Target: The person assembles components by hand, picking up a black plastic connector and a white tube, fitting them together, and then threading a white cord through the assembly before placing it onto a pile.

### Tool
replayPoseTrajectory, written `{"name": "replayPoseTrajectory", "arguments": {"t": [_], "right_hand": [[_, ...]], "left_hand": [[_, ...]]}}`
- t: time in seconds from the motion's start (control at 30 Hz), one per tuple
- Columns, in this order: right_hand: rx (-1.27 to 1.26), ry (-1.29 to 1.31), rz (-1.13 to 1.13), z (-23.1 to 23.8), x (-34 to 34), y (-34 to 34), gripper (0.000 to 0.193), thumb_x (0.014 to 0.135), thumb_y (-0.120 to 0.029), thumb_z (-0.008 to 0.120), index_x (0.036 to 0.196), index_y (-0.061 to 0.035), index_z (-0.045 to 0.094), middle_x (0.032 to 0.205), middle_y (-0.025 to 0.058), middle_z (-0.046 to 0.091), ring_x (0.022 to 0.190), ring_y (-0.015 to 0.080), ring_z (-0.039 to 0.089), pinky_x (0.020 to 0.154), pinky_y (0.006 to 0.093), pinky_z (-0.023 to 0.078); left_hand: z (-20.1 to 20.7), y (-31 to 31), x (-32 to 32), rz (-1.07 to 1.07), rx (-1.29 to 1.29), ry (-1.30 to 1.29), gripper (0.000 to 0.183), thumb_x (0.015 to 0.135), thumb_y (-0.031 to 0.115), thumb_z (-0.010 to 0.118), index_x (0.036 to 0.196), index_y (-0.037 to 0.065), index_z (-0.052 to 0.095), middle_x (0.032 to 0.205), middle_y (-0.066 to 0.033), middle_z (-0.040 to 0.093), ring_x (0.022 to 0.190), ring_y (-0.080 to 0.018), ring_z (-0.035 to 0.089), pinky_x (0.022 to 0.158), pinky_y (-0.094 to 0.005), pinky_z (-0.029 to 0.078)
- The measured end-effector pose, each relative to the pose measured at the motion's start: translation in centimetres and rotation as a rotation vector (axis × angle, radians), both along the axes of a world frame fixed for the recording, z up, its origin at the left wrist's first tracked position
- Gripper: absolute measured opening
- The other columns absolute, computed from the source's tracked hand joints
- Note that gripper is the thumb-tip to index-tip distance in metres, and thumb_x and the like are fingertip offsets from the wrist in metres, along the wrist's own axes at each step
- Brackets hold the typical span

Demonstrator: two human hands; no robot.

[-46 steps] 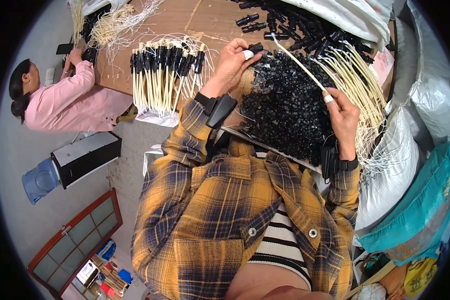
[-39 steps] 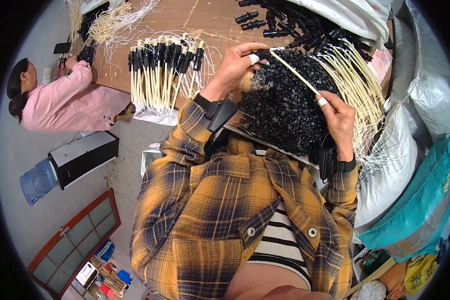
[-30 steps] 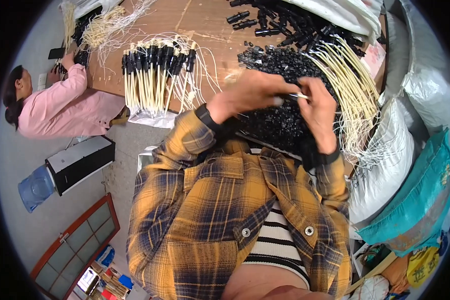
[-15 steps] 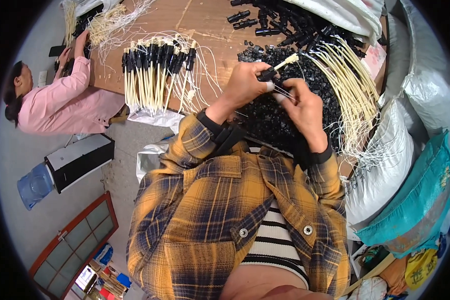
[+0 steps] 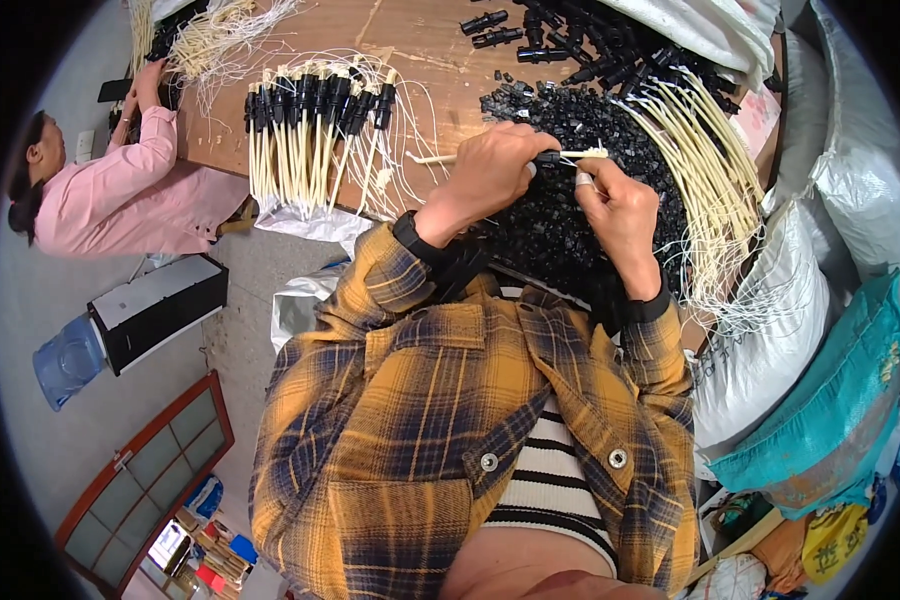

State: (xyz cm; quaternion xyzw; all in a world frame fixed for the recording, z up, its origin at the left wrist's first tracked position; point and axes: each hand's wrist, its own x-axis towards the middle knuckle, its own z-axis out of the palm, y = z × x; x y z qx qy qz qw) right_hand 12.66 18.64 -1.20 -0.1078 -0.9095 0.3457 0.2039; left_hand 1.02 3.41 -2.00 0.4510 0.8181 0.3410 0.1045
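Note:
My left hand [image 5: 488, 172] is closed around a cream rod fitted with a black plastic sleeve [image 5: 548, 157]. The rod lies nearly level, its thin tail sticking out left of the hand and its cream tip [image 5: 592, 154] pointing right. Just beneath that tip, my right hand [image 5: 620, 205] pinches at the white thread by the sleeve; the fingers partly hide the thread. Below both hands spreads a heap of small black plastic pieces [image 5: 540, 225]. A bundle of bare cream rods [image 5: 705, 165] with white threads lies right of the heap.
Finished-looking rods with black sleeves [image 5: 315, 110] stand grouped on the wooden table [image 5: 410, 40] at left. Larger black tubular fittings [image 5: 545, 53] lie at the back. White sacks [image 5: 770, 310] and a teal sack [image 5: 820, 410] crowd the right. A person in pink [image 5: 110, 200] works at far left.
The rod has swung from slanting up to nearly level, its tail now showing at left. My right hand has shifted slightly right, up beside the tip.

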Motion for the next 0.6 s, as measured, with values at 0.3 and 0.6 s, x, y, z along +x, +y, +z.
{"name": "replayPoseTrajectory", "arguments": {"t": [0.3,0.6], "right_hand": [[-0.163,-0.029,0.162,0.2,0.2,-0.2,0.014,0.084,-0.005,0.063,0.098,-0.0039,0.063,0.070,0.0130,0.062,0.057,0.0236,0.062,0.054,0.0312,0.047],[-0.042,-0.029,0.135,0.4,0.1,-0.6,0.014,0.087,-0.009,0.062,0.100,-0.0036,0.060,0.077,0.0158,0.066,0.065,0.0330,0.065,0.054,0.0362,0.050]], "left_hand": [[1.8,1.0,0.5,-0.153,-0.161,-0.290,0.049,0.073,-0.004,0.060,0.120,0.009,0.056,0.101,-0.0119,0.065,0.094,-0.0318,0.061,0.079,-0.0384,0.048],[0.4,0.8,-0.5,-0.087,0.462,-0.058,0.014,0.067,-0.002,0.070,0.077,0.007,0.064,0.080,-0.0033,0.064,0.070,-0.0199,0.058,0.063,-0.0305,0.047]]}}
